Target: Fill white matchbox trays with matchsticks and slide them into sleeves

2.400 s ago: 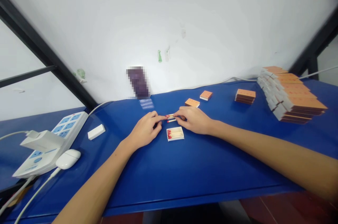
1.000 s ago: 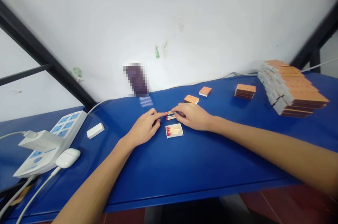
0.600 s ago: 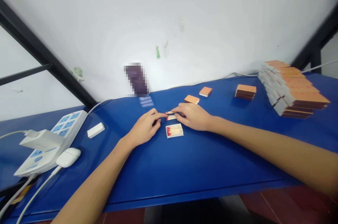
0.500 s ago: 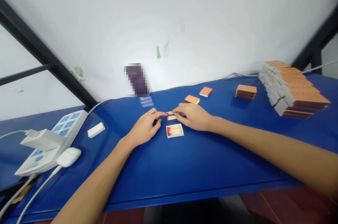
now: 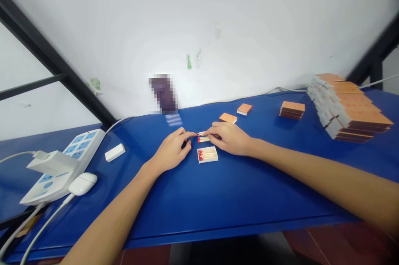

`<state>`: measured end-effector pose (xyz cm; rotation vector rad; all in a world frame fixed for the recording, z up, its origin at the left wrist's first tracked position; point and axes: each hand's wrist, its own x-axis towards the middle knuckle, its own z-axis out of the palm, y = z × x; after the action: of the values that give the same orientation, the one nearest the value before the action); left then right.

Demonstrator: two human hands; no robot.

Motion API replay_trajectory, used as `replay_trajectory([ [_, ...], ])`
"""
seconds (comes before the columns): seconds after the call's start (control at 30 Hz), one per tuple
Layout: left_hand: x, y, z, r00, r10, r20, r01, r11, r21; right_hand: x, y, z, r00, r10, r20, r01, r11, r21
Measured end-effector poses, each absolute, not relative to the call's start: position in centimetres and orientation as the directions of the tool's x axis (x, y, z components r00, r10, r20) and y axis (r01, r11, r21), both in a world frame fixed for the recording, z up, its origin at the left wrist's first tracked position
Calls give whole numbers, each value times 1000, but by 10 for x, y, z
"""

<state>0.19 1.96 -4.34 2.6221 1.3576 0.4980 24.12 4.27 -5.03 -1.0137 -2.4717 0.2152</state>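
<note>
A white tray (image 5: 208,155) of red-tipped matches lies on the blue table, heads to the left. Just behind it are loose matches (image 5: 204,139) in a small row. My left hand (image 5: 173,149) rests to their left, fingers apart, its index fingertip touching the red heads of the rear matches. From the right, my right hand (image 5: 229,138) reaches the other end of these matches with thumb and fingertips; its fingers cover their ends, so its exact hold is hidden. An orange matchbox (image 5: 228,118) lies right behind my right hand, and another matchbox (image 5: 245,109) is farther back.
A short stack of matchboxes (image 5: 292,110) stands right of centre, with a large pile (image 5: 350,107) at the far right. On the left are a power strip (image 5: 67,165) with a charger, a white earphone case (image 5: 82,184) and a white block (image 5: 115,152). A pixelated object leans against the wall.
The view has shifted slightly, moving the table objects a little to the right in the picture. Both hands keep nearly the same pose at the matches.
</note>
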Motion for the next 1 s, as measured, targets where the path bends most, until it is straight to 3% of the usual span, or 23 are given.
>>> replay_trajectory([
  [1.0,2,19,-44,537,812,228,772,-582,255,241,44,-53,-614,714,336,657,698,-284],
])
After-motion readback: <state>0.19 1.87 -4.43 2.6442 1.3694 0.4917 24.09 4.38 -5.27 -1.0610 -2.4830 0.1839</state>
